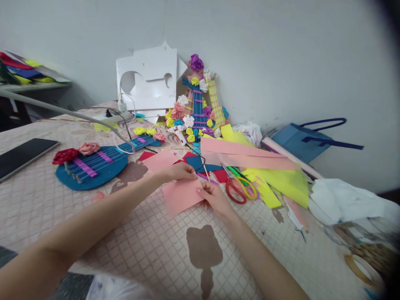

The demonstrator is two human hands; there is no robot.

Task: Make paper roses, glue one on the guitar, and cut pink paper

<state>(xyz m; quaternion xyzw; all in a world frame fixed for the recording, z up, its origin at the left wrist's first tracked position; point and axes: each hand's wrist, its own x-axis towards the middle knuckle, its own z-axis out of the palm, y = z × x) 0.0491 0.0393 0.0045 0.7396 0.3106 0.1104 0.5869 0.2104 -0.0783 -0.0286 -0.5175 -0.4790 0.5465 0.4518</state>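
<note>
A pink paper piece is held just over the table between my two hands. My left hand pinches its far edge. My right hand grips its right edge, thumb on top and fingers underneath. Just beyond lies another pink piece. To the right of my right hand are red-handled scissors and yellow-handled scissors. Left of my hands rests a blue guitar-shaped craft with strings, purple strips and red and pink paper flowers.
A white glue gun stands behind the scraps. Pink strips and yellow sheets cover the right side. Flower-decorated crafts and a cut white board lean on the wall. A phone lies left; a tape roll sits right.
</note>
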